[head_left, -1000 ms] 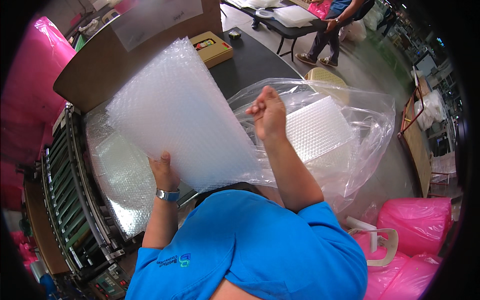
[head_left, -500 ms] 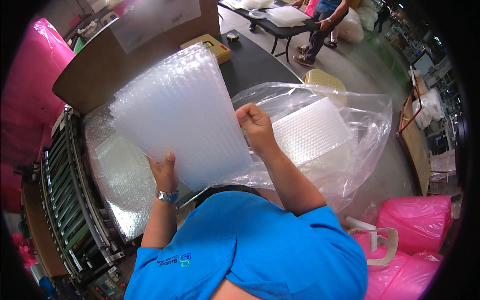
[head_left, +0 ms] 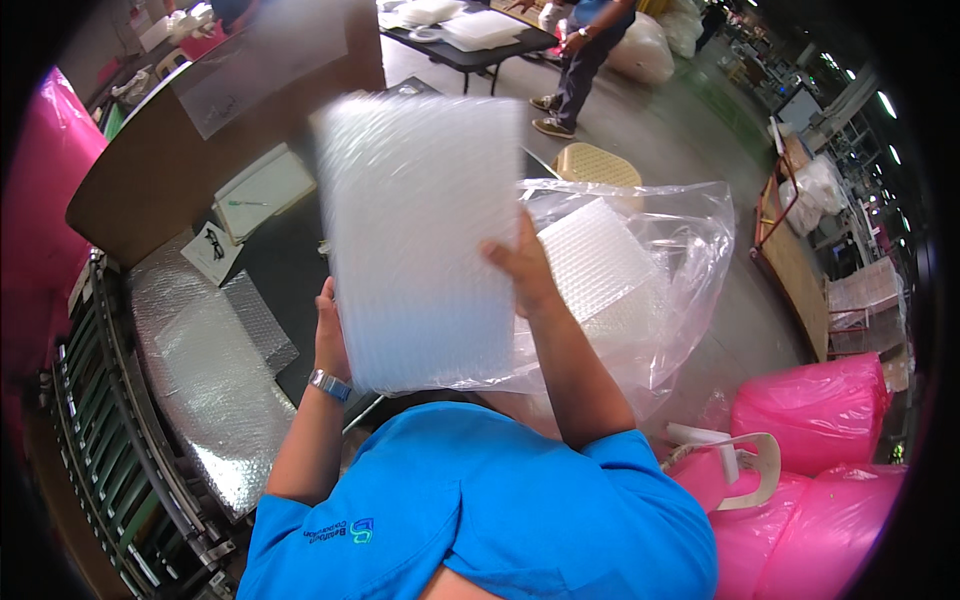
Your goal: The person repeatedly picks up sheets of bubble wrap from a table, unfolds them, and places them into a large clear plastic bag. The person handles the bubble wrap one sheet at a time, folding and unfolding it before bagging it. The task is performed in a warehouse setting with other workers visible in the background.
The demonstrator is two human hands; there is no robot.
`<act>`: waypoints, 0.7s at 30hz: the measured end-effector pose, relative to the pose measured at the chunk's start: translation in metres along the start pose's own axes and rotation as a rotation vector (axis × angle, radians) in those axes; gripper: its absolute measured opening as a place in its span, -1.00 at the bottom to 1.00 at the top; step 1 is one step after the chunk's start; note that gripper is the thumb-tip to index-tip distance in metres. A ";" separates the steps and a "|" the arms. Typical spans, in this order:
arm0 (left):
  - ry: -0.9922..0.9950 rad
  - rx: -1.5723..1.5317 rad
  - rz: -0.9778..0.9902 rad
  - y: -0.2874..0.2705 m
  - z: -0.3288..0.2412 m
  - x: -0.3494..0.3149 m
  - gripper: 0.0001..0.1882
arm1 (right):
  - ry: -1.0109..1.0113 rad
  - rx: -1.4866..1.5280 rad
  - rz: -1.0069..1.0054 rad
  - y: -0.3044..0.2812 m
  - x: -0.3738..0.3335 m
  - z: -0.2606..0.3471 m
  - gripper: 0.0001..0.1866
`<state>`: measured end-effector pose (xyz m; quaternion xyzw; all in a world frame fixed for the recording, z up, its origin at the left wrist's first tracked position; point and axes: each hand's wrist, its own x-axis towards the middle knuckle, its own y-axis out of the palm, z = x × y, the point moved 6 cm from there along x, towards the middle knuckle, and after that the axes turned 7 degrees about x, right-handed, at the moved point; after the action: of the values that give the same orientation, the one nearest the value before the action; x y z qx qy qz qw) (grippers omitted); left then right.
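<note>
Bubble-wrap stack (head_left: 425,240) is held up in front of the person, above the dark table (head_left: 285,275). Left hand (head_left: 330,335) grips its lower left edge, fingers behind, w/ thumb on the front. Right hand (head_left: 520,270) pinches its right edge. Risk, I think: the sheets are slippery and only edges are held, so some can slide out. Right of the stack: clear bag (head_left: 650,290) w/ more wrap; further right, pink bags (head_left: 810,420). Left of it: white paper (head_left: 265,190) before a brown board (head_left: 150,180).

light: bright, even overhead | blur: raised bubble-wrap sheet (head_left: 420,240) smeared | edges: fisheye bend, dark rim
</note>
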<state>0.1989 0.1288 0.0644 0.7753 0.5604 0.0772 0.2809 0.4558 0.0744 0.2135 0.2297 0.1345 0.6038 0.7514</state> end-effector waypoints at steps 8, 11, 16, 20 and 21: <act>-0.606 0.647 -0.408 -0.051 0.155 0.003 -0.10 | -0.142 -0.232 -0.649 -0.225 -0.056 -0.037 -0.25; -1.057 0.234 -0.201 -0.021 0.190 -0.023 -0.31 | -0.065 -0.189 -0.750 -0.244 -0.075 -0.032 -0.27; -0.995 0.377 -0.154 -0.004 0.198 0.008 -0.33 | -0.062 -0.218 -0.764 -0.240 -0.086 -0.015 -0.26; -0.626 1.099 -0.502 -0.028 0.144 0.001 -0.09 | -0.105 -0.301 -0.797 -0.268 -0.091 -0.009 -0.13; -0.714 1.129 -0.595 -0.012 0.111 -0.026 -0.02 | -0.076 -0.318 -0.887 -0.272 -0.101 0.002 -0.12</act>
<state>0.2277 0.0692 -0.0287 0.5949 0.5761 -0.5604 0.0133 0.6631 -0.0685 0.0696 0.0539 0.0979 0.2289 0.9670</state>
